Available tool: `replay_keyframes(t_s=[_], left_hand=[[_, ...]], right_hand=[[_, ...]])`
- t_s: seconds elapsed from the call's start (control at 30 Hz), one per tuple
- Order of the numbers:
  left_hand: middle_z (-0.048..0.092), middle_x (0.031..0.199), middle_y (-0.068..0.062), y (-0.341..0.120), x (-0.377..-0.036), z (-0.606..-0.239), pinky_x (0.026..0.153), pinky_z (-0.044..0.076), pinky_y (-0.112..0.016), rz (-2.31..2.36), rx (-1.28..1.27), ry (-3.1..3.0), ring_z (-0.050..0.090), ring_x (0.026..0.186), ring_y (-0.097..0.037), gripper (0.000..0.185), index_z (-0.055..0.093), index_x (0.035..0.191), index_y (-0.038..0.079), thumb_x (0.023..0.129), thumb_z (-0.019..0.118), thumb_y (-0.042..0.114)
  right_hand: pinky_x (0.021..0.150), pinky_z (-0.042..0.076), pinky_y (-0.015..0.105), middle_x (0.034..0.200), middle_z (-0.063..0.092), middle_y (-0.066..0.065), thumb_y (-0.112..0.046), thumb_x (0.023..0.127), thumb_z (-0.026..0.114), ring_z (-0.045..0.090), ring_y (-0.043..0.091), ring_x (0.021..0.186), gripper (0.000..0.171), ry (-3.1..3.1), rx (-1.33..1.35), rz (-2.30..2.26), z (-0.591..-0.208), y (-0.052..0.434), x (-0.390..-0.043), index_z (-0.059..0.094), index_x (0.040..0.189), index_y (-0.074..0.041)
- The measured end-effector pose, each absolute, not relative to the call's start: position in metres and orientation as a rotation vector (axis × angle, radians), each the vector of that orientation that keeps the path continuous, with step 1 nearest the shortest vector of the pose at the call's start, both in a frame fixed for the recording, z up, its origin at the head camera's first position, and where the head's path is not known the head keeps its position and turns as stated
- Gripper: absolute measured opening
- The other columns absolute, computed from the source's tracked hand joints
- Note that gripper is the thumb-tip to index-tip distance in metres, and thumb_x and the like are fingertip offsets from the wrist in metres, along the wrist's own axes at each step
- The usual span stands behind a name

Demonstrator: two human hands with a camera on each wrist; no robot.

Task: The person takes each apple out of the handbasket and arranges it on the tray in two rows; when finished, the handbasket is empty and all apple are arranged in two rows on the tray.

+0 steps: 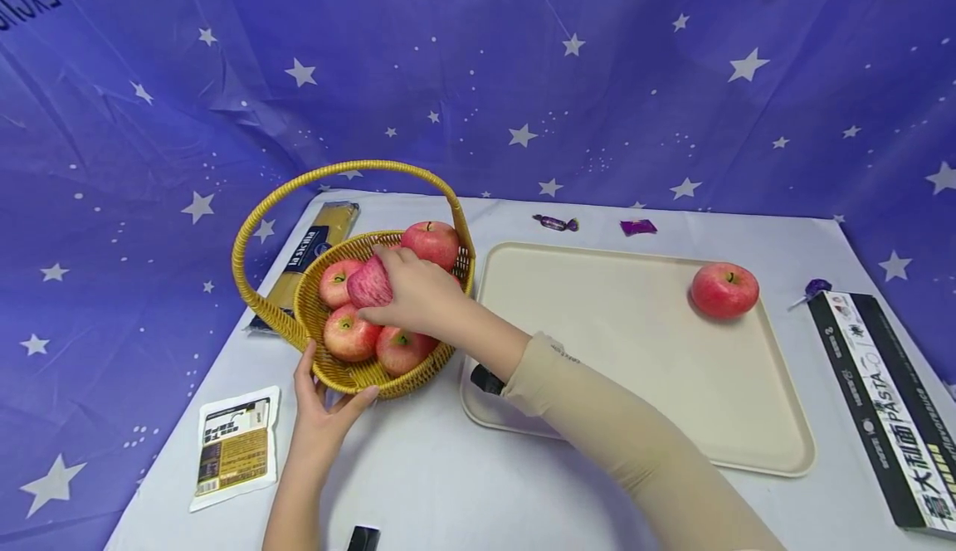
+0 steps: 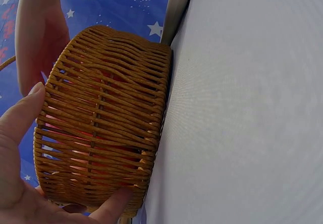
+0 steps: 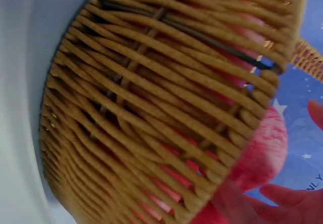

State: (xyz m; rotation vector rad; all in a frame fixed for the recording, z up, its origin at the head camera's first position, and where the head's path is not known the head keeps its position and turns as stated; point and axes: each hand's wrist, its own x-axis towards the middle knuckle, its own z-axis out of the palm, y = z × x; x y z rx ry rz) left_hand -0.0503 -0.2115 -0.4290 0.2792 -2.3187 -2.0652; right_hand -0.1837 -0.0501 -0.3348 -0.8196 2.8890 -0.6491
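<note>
Right now the right hand (image 1: 418, 290) has its fingers curled round a red-pink apple (image 1: 369, 285), held just above the other apples inside the round woven yellow wicker basket (image 1: 351, 373). The left hand (image 1: 321, 402) steadies that basket, thumb and fingers spread wide against its outer wall. Doing this well likely means keeping the basket pinned while the apple comes clear of the arched handle (image 1: 358, 168) without bumping its neighbours. Just beside the basket a cream rectangular plastic tray (image 1: 635, 368) carries one more red apple (image 1: 724, 290). Everything rests on a pale worktop (image 1: 448, 485), backed by a blue star-printed cloth (image 1: 478, 78).
</note>
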Motion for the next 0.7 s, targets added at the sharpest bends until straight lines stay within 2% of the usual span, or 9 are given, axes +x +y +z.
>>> replay_keyframes(t_s=[0.23,0.43,0.57,0.7], left_hand=[[-0.001,0.158,-0.004,-0.212,-0.05,-0.429,0.112,0.023,-0.048,-2.048,0.272,-2.321,0.009,0.145,-0.024,0.103,-0.006,0.153,0.028,0.088,0.07,0.005],[-0.002,0.158,-0.004,-0.212,-0.049,-0.428,0.112,0.024,-0.046,-2.043,0.289,-2.338,0.008,0.145,-0.024,0.104,-0.007,0.153,0.03,0.088,0.07,0.008],[-0.002,0.158,-0.005,-0.212,-0.049,-0.428,0.111,0.025,-0.045,-2.046,0.299,-2.344,0.009,0.145,-0.024,0.104,-0.008,0.153,0.03,0.088,0.07,0.008],[-0.003,0.158,-0.004,-0.212,-0.049,-0.428,0.112,0.025,-0.047,-2.045,0.295,-2.346,0.008,0.144,-0.024,0.104,-0.008,0.153,0.03,0.088,0.07,0.007]], right_hand=[[0.083,0.054,0.037,0.134,0.051,0.007,-0.065,0.079,0.065,0.061,0.023,0.104,0.09,2.993,-0.699,-0.432,-0.336,-0.068,-0.188,0.039,0.145,-0.009],[0.073,0.056,0.035,0.118,0.055,0.005,-0.063,0.08,0.066,0.062,0.02,0.092,0.079,3.054,-0.672,-0.369,-0.338,-0.073,-0.188,0.048,0.134,-0.009],[0.077,0.055,0.034,0.117,0.056,0.004,-0.06,0.078,0.069,0.062,0.019,0.092,0.077,3.05,-0.712,-0.453,-0.34,-0.068,-0.189,0.05,0.132,-0.008],[0.086,0.053,0.036,0.126,0.055,0.006,-0.055,0.077,0.072,0.06,0.021,0.101,0.08,3.001,-0.76,-0.667,-0.338,-0.057,-0.188,0.047,0.137,-0.008]])
